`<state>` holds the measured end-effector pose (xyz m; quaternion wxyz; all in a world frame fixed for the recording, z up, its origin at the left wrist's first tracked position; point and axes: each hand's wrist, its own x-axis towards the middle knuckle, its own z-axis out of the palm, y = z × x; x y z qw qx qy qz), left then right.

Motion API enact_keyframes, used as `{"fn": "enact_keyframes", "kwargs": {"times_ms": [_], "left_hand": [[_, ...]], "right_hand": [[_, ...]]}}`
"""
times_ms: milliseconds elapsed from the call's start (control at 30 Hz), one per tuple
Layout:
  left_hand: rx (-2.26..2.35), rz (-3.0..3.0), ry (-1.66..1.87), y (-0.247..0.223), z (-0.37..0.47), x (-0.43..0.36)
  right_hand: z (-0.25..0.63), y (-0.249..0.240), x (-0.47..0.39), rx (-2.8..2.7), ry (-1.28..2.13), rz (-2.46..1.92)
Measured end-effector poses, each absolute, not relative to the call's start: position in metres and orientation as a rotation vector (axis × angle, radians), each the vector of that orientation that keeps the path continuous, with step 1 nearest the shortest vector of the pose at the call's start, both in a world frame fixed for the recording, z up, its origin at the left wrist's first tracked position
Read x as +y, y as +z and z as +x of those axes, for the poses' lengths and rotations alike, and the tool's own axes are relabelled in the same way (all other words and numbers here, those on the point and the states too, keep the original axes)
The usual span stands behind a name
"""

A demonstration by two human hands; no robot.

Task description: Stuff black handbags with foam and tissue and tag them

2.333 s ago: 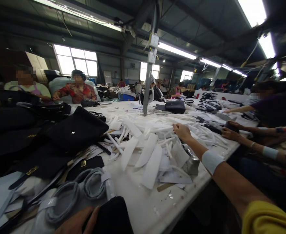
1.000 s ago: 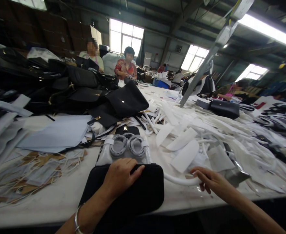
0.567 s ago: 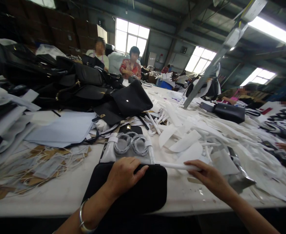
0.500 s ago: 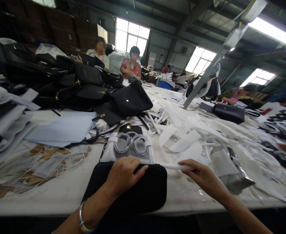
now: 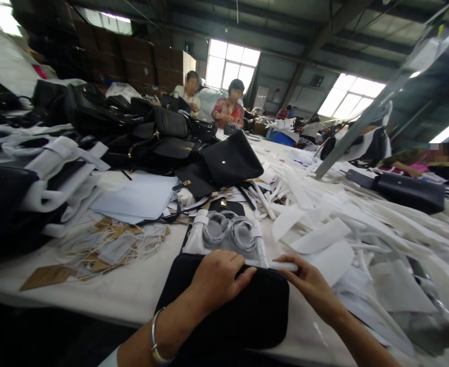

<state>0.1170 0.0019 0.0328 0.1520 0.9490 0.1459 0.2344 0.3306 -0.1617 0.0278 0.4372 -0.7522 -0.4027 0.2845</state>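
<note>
A black bag [image 5: 255,311] lies at the table's near edge, its open side facing away. My left hand [image 5: 220,278] is closed over the bag's upper edge, thumb outside and fingertips hidden behind the rim. Between the thumb and fingers of my right hand [image 5: 310,280] is a thin white padding stick [image 5: 286,266], reaching along the rim at the right corner. Its far end is hidden at the bag's opening. Just beyond lie two coiled straps [image 5: 217,229] in clear wrap, on the bag's flap [image 5: 227,206] with a gold clasp.
White padding pieces [image 5: 324,239] heap up on the right. Paper tags with strings [image 5: 115,247] and pale blue sheets [image 5: 140,199] lie left. Black bags [image 5: 232,159] are piled behind, near a slanted metal post [image 5: 347,130]. Co-workers [image 5: 229,109] sit across the table.
My right hand has moved left with the padding stick, closer to the bag's corner, and less of the stick shows. My left hand stays on the rim. The view has turned left.
</note>
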Motion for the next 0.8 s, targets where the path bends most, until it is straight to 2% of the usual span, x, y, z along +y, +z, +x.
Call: {"fn": "enact_keyframes", "kwargs": {"times_ms": [100,200,300,400,567,700,800], "left_hand": [[0.348,2.663,0.686,0.044,0.104,0.002],[0.359,2.558,0.921,0.048,0.073,0.012],[0.738,2.319,1.082,0.041,0.038,0.036],[1.017,1.971,0.828,0.033,0.018,0.064],[0.796,1.801,0.276,0.036,0.015,0.093],[0.75,1.874,0.09,0.034,0.002,0.102],[0.829,1.857,0.08,0.021,-0.017,0.107]], "right_hand": [[0.328,0.026,-0.172,-1.088,0.656,-1.865],[0.328,0.023,-0.179,-1.15,0.526,-1.935],[0.331,0.017,-0.18,-1.152,0.48,-1.979],[0.335,0.012,-0.17,-1.135,0.583,-1.935],[0.337,0.017,-0.148,-1.128,0.729,-1.973],[0.336,0.028,-0.148,-1.257,0.86,-1.977],[0.333,0.038,-0.158,-1.28,0.917,-1.877]]}}
